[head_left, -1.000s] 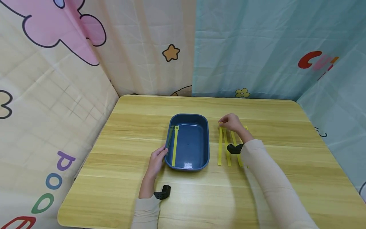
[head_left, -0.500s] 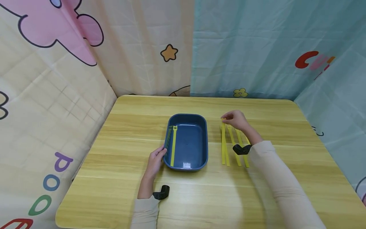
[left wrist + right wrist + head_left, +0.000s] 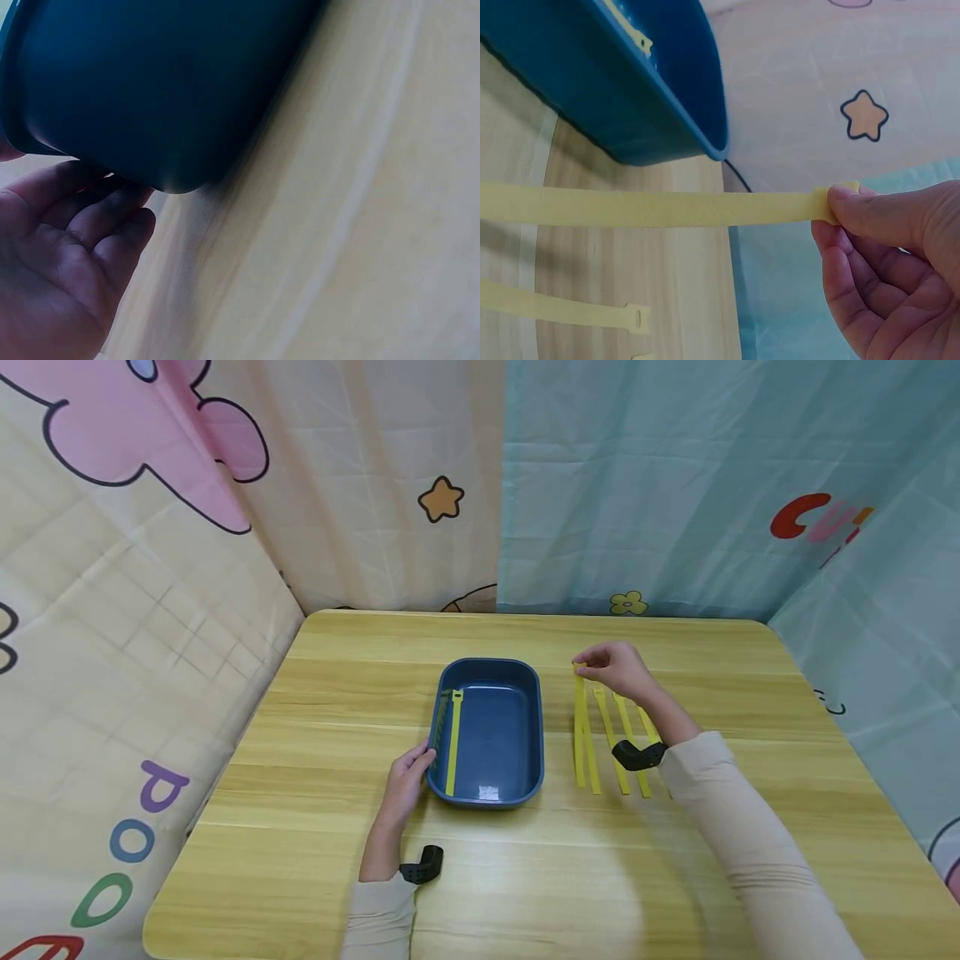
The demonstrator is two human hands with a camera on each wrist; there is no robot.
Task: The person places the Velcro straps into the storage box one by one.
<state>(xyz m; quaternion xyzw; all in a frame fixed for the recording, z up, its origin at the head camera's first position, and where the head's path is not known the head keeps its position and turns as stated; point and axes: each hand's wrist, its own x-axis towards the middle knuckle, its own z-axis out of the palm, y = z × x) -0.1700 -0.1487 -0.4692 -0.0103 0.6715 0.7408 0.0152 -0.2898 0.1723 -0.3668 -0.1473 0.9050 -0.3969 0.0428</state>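
Observation:
A deep blue plastic bin (image 3: 542, 735) stands on the table, and my left hand (image 3: 405, 781) grips its near left side, thumb over the rim and fingers against the outer wall (image 3: 150, 97). Inside it, along the left wall, lies a yellow hook-and-loop cable tie (image 3: 455, 739). My right hand (image 3: 617, 668) pinches another yellow cable tie (image 3: 652, 208) by its slotted head between thumb and fingers. That tie hangs down, lifted at its head end. Several more yellow ties (image 3: 611, 739) lie side by side on the table beneath, partly hidden by the right wrist.
The light wooden table (image 3: 300, 827) has rounded corners. Printed curtains (image 3: 375, 485) close off its back and sides. A black wrist camera (image 3: 637, 756) sits on the right wrist and another black camera (image 3: 422, 865) on the left.
My right hand has lifted a cable tie by its head off the table, shifting right, then slightly back left and up. The left hand keeps its grip on the bin.

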